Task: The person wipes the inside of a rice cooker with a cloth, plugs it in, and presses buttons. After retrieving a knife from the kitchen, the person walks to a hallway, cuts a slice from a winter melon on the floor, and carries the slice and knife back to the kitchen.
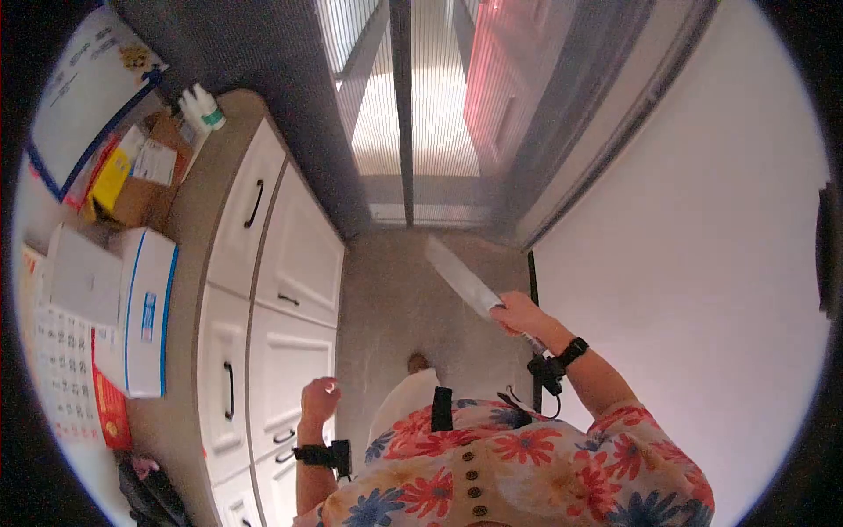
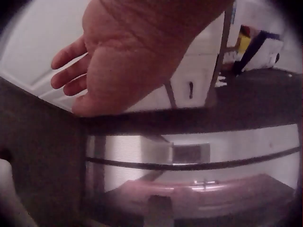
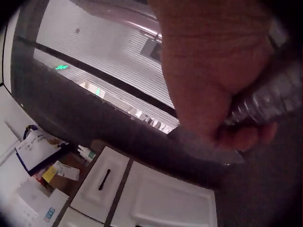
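Note:
My right hand (image 1: 524,314) grips the handle of a long flat blade-like tool (image 1: 461,277), its pale blade pointing up and left over the floor. In the right wrist view the fingers of the right hand (image 3: 213,85) curl round a shiny, wrapped-looking handle (image 3: 272,97), and part of the blade (image 3: 203,149) shows beyond them. My left hand (image 1: 320,400) hangs beside the white cabinet fronts and holds nothing; in the left wrist view the left hand (image 2: 118,61) has its fingers loosely bent and apart.
White cabinets (image 1: 294,237) with black handles run along the left. On their counter (image 1: 189,263) stand a white box (image 1: 147,316), small white bottles (image 1: 202,107), a cardboard box and a calendar (image 1: 66,373). A ribbed glass door (image 1: 421,114) stands ahead, a white wall (image 1: 676,263) at the right.

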Demonstrator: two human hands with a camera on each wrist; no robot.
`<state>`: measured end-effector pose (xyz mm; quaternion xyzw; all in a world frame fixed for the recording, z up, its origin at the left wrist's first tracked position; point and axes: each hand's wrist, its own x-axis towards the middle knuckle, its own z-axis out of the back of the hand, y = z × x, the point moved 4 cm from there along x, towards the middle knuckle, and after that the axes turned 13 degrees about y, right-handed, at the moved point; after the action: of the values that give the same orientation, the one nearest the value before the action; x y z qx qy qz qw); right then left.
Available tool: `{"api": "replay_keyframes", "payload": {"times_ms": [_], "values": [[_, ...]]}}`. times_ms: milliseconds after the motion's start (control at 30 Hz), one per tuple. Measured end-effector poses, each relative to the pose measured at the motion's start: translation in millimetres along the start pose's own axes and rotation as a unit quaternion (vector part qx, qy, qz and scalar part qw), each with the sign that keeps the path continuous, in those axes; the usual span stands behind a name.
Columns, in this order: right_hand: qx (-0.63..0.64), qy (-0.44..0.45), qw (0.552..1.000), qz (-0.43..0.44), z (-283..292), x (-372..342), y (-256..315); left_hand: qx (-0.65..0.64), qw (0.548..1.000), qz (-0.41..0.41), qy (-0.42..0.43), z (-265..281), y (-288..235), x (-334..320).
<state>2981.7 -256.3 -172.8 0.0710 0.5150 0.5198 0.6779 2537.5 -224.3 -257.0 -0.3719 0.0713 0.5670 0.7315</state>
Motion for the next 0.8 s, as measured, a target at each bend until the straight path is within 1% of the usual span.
{"api": "replay_keyframes", "payload": {"times_ms": [67, 133, 200, 233, 267, 300, 333, 367, 433, 500, 533, 567, 600, 633, 667, 700, 733, 767, 800], "values": [[0.021, 0.002, 1.0, -0.002, 28, 34, 3, 0.025, 0.999, -0.032, -0.021, 30, -28, 50], [0.051, 0.001, 0.999, -0.001, 60, 65, 11, 0.022, 0.995, -0.087, -0.031, 57, -66, 101], [-0.039, 0.04, 0.998, 0.02, 97, 99, 26, 0.025, 0.995, -0.098, -0.015, 86, -109, 147], [-0.039, 0.042, 0.998, 0.021, 116, 120, 30, 0.025, 0.994, -0.11, -0.006, 101, -132, 170], [-0.1, 0.047, 0.993, 0.041, 128, 137, 36, 0.024, 0.994, -0.11, -0.008, 114, -147, 189], [-0.164, 0.061, 0.983, 0.061, 146, 160, 42, 0.04, 0.988, -0.147, -0.033, 127, -168, 210], [-0.167, 0.068, 0.982, 0.065, 160, 179, 43, 0.061, 0.98, -0.183, -0.057, 135, -185, 226], [-0.182, 0.074, 0.979, 0.058, 178, 200, 46, 0.06, 0.981, -0.175, -0.063, 140, -197, 246], [-0.204, 0.074, 0.974, 0.062, 228, 243, 53, 0.019, 0.971, -0.212, -0.111, 163, -233, 287], [-0.235, 0.089, 0.966, 0.056, 260, 269, 50, 0.033, 0.976, -0.194, -0.092, 177, -268, 310], [-0.242, 0.086, 0.964, 0.061, 285, 287, 46, 0.042, 0.979, -0.182, -0.083, 193, -293, 327], [-0.291, 0.021, 0.944, 0.156, 303, 299, 45, 0.041, 0.98, -0.176, -0.083, 205, -314, 337], [-0.333, -0.044, 0.909, 0.249, 316, 307, 46, 0.045, 0.974, -0.196, -0.101, 216, -333, 344], [-0.331, -0.037, 0.909, 0.25, 327, 316, 47, 0.049, 0.969, -0.215, -0.116, 225, -351, 349], [-0.303, 0.026, 0.937, 0.17, 340, 330, 42, 0.046, 0.97, -0.21, -0.115, 234, -367, 357], [-0.273, 0.087, 0.954, 0.088, 353, 340, 42, 0.035, 0.975, -0.197, -0.095, 244, -382, 367], [-0.277, 0.089, 0.952, 0.091, 366, 334, 55, 0.026, 0.979, -0.185, -0.077, 253, -393, 380], [-0.279, 0.123, 0.948, 0.086, 375, 317, 73, 0.026, 0.979, -0.183, -0.082, 260, -400, 392], [-0.28, 0.158, 0.943, 0.08, 384, 314, 80, 0.042, 0.969, -0.219, -0.109, 268, -410, 405]]}}
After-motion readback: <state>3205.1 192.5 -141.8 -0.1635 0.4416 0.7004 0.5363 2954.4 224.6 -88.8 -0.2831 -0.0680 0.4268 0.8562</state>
